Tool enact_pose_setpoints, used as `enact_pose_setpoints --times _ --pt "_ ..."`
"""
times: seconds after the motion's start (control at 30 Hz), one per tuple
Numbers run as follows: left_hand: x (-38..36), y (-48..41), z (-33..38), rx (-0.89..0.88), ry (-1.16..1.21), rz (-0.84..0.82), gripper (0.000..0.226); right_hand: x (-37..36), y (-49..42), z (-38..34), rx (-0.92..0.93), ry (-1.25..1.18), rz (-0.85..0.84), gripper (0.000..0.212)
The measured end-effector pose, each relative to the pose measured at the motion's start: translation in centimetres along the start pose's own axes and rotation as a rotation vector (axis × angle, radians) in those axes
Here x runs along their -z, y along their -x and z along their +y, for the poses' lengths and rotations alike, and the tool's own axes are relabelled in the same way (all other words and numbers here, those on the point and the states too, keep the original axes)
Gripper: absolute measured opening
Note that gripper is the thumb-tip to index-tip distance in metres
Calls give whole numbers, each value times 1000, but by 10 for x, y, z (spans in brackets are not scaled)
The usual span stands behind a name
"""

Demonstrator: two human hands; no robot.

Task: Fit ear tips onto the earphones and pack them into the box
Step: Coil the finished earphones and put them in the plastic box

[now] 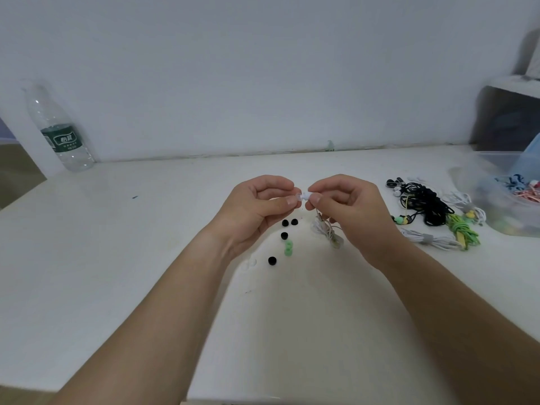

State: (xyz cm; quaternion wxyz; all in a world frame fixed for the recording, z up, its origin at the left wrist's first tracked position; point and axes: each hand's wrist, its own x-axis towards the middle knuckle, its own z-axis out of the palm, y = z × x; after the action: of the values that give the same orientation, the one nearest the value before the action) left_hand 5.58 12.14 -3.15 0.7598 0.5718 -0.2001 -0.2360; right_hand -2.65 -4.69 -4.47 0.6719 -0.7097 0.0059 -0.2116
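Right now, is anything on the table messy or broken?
Nothing looks broken or spilled. It is a bit messy, though: loose black ear tips and green ear tips lie scattered in the middle of the table, and black, green and white earphones lie heaped together beside the clear box.

The white earbud (305, 196) is mostly hidden by the pinching fingertips of the left hand (257, 207) and right hand (346, 207), too small to tell if a tip sits on it, and the clear plastic box (493, 155), blurred, runs off the right edge.
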Motion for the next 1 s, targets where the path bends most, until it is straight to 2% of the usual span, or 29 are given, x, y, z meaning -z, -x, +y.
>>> enact_pose_setpoints --times 0.47,0.67,1.0 --pt "1 0 -2 -16 -17 -11 20 2 -1 -1 9 26 -14 3" --pt "2 1 -2 -1 -49 -65 19 7 -1 -1 2 54 -111 11" --pt "3 0 -3 -6 -58 -109 27 8 -2 -4 -3 49 -132 7"
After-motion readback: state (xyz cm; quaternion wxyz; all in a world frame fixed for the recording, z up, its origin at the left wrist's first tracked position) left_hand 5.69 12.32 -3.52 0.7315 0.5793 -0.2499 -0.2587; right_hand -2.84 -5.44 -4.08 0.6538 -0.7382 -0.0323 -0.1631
